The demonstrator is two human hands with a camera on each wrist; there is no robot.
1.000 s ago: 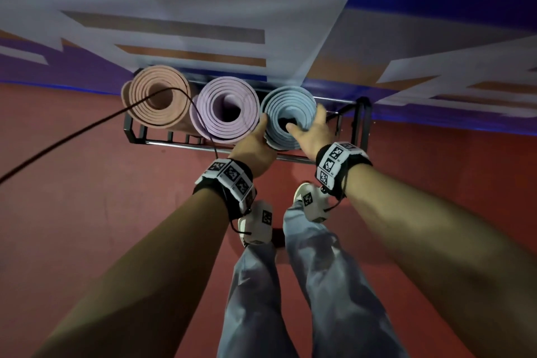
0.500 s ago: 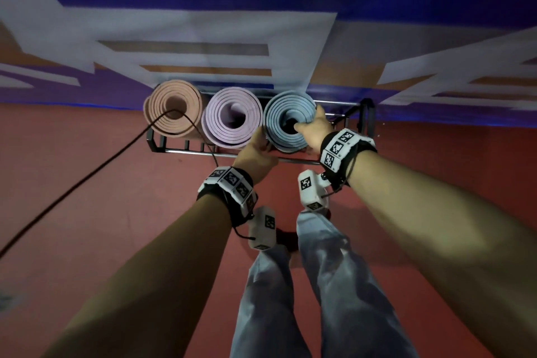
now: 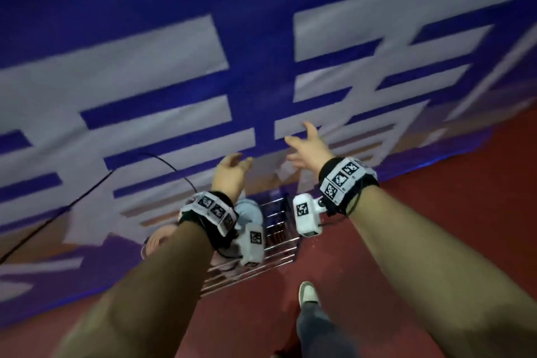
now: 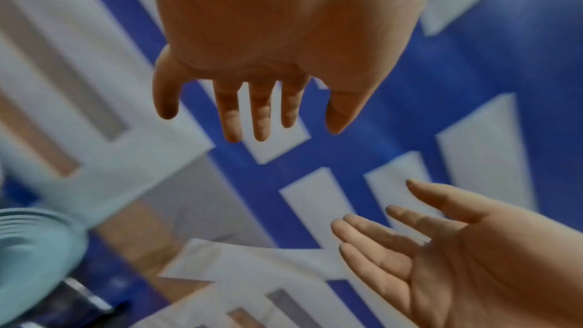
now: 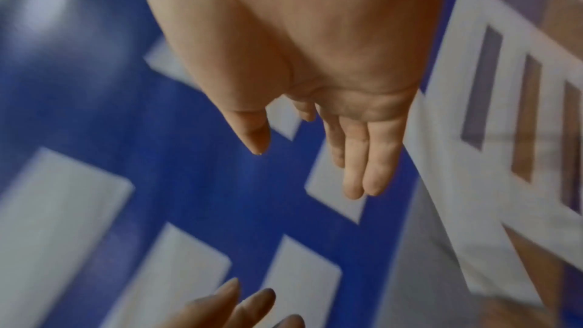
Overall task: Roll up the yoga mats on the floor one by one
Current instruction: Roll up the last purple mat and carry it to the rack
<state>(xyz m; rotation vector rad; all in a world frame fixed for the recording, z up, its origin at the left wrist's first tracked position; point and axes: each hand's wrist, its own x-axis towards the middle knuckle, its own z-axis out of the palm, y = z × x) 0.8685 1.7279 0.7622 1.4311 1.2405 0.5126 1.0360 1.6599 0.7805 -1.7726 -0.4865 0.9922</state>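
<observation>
Both my hands hover above the metal rack [image 3: 280, 241], against the wall banner. My left hand [image 3: 232, 167] has relaxed fingers and holds nothing; the left wrist view shows its fingers [image 4: 249, 109] spread in the air. My right hand [image 3: 305, 145] is raised higher, fingers straight and empty, as the right wrist view confirms [image 5: 318, 154]. A rolled blue mat [image 3: 250, 211] and a rolled pink mat [image 3: 158, 238] stand in the rack, mostly hidden behind my left forearm and wrist camera. The blue roll's end [image 4: 34, 246] shows at the left edge of the left wrist view.
A blue and white banner [image 3: 174, 67] covers the wall right behind the rack. Red floor [image 3: 436, 212] spreads to the right and below. A black cable [image 3: 87, 192] runs across the left. My shoe [image 3: 308, 292] stands just in front of the rack.
Both hands have let go of the rolled blue mat and lifted up off the rack. My view has swung upward and closer, so my arm now covers most of the rolls.
</observation>
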